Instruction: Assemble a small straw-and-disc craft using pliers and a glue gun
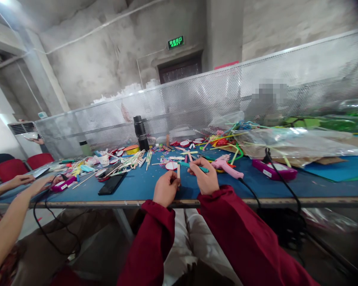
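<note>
My left hand is closed, pinching a flat wooden craft stick upright just above the near edge of the blue table. In my right hand is a teal pen, slanting toward the stick with its end close to the stick's top. Whether pen and stick touch, I cannot tell. A white round disc with a red rim lies just behind the stick. To the right of my right hand rests a pink glue gun with a black cord.
On the right are a purple box with a cable and clear plastic sheeting. Leftward lie a black phone, a pile of sticks and a black thermos. Another person's hands are near a second purple box.
</note>
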Motion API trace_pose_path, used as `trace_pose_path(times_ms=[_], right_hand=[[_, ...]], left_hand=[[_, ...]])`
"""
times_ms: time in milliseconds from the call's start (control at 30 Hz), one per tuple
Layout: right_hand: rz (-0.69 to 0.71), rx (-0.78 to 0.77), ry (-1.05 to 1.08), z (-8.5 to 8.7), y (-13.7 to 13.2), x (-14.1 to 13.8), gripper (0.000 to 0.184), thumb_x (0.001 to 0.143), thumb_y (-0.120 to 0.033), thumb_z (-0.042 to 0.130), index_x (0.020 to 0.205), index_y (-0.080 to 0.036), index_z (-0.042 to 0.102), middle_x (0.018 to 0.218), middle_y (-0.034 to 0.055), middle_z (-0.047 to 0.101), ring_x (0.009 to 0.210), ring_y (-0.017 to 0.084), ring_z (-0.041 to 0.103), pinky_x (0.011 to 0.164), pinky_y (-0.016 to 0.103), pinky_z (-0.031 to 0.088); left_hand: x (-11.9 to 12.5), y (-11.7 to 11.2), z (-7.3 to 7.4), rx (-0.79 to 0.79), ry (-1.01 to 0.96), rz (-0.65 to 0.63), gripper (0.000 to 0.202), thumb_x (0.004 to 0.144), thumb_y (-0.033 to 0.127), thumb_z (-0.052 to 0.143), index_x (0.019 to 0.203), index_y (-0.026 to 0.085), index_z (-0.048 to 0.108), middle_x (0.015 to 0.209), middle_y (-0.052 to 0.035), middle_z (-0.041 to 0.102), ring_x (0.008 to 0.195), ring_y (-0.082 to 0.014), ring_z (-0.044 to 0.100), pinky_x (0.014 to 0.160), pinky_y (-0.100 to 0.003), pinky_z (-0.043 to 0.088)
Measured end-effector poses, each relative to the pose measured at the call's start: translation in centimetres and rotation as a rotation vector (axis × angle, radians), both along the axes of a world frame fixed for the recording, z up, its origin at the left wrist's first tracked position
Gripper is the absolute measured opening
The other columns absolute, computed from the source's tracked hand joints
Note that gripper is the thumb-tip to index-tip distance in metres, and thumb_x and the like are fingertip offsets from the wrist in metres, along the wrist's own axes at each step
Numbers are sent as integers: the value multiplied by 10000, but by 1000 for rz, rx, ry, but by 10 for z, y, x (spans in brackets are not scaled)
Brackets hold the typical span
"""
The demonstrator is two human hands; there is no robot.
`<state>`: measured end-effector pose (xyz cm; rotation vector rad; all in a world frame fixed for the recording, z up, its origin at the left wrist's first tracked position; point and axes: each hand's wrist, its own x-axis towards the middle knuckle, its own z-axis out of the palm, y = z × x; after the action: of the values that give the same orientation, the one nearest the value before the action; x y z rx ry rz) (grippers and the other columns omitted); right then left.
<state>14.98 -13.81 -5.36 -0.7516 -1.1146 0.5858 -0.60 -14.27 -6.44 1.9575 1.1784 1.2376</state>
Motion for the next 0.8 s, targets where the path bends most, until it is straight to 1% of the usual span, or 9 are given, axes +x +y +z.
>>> trace_pose_path(times_ms=[200,367,800], right_hand=[[-3,-8,32,1,-1,0,174,751,-357,676,690,-211,604,600,-10,632,590,144,586,585,273,482],[5,-5,28,0,1,1,191,753,-371,683,688,-209,604,593,-9,632,591,144,589,586,271,482],[3,-16,18,-1,-1,0,177,765,-356,676,693,-211,602,606,-9,634,600,146,582,601,280,476]], left_hand=[[0,-1,1,-2,8,1,70,862,210,548,793,204,535,702,30,650,583,-107,581,601,-226,432],[0,0,1,-15,-12,-1,73,864,231,554,799,203,538,711,27,653,582,-109,595,604,-229,449],[0,2,-2,-27,-49,-19,63,862,237,551,811,203,537,706,32,643,569,-106,591,575,-221,456]])
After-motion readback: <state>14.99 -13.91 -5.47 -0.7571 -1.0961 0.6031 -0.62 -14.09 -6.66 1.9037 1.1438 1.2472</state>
